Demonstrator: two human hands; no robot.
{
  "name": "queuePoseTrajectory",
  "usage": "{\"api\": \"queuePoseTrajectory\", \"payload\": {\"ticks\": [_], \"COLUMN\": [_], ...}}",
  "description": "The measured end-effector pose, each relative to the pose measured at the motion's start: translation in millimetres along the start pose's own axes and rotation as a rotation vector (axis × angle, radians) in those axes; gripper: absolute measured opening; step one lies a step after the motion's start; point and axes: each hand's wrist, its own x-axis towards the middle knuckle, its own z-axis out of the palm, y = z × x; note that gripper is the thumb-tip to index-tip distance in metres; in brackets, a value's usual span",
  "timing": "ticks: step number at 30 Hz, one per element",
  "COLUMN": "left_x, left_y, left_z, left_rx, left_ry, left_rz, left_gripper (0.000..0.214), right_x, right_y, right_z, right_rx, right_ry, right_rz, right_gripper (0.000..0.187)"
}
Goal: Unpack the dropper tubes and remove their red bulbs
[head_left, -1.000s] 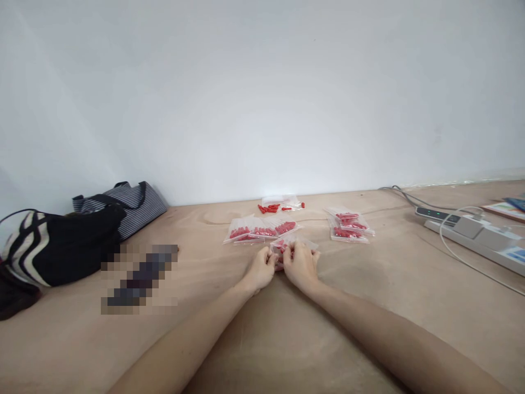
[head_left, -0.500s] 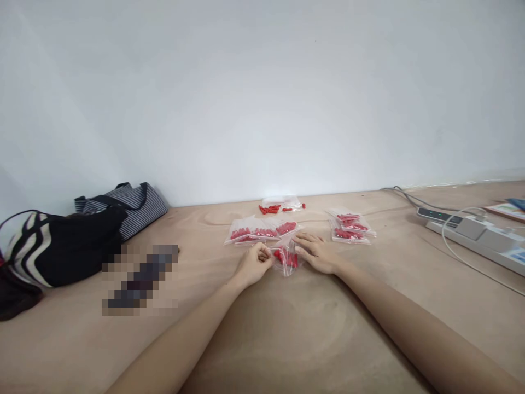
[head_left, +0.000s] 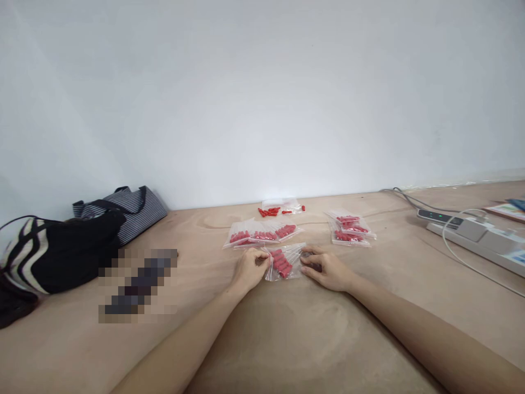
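Observation:
A clear zip bag [head_left: 298, 269] lies between my two hands, with several red tube-shaped pieces [head_left: 281, 262] side by side inside it. My left hand [head_left: 249, 269] is closed, its thumb and forefinger pinching the bag's left edge. At the right edge, my right hand [head_left: 328, 269] rests with curved fingers and the thumb apart from them, fingertips touching the plastic. Just beyond are overlapping filled bags [head_left: 264, 234] of the same red pieces. More filled bags [head_left: 350, 232] are stacked to the right.
Loose red pieces [head_left: 269, 211] lie near the wall beside a clear bag [head_left: 283, 203]. A power strip [head_left: 471, 235] with cables is at the right. On the left are a striped bag [head_left: 143, 219], black cloth [head_left: 77, 251] and a blurred dark item [head_left: 139, 282] on the wooden table [head_left: 287, 339].
The bag now lies flatter, its red pieces lined up in a row rather than bunched. My right hand has drawn back from over the bag to its right edge, fingers more curled.

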Motion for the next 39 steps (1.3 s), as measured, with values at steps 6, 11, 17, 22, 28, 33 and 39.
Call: {"api": "queuePoseTrajectory", "payload": {"ticks": [6, 11, 17, 22, 28, 33, 39], "left_x": [-1.2, -18.3, -27.5, -13.3, -17.4, -23.0, -27.1], "left_y": [-0.6, 12.9, 30.9, 26.8, 20.1, 5.3, 0.2], "left_z": [-2.3, -0.9, -6.5, -14.1, -17.4, -19.8, -20.8], "left_rx": [-0.052, -0.339, -0.292, -0.045, 0.079, 0.196, 0.146], "left_ry": [0.125, -0.229, -0.464, -0.406, -0.538, -0.213, -0.298], "left_rz": [0.142, 0.247, 0.423, 0.625, 0.514, 0.404, 0.347], "left_gripper": [0.022, 0.032, 0.026, 0.048, 0.035, 0.028, 0.048], "right_x": [2.6, 4.7, 9.9, 12.8, 4.8, -4.0, 1.0], "right_y": [12.5, 22.0, 11.6, 3.5, 10.2, 11.2, 2.8], "right_z": [-6.4, -5.5, -1.8, 5.8, -21.1, -41.1, -16.8], "right_rx": [0.106, -0.036, -0.152, 0.131, 0.266, 0.298, 0.205], "right_ry": [-0.079, -0.036, -0.118, -0.074, 0.077, -0.108, -0.066], "right_rz": [0.022, -0.007, 0.008, -0.019, 0.130, 0.073, 0.011], "right_gripper": [0.024, 0.034, 0.053, 0.049, 0.024, 0.026, 0.026]}}
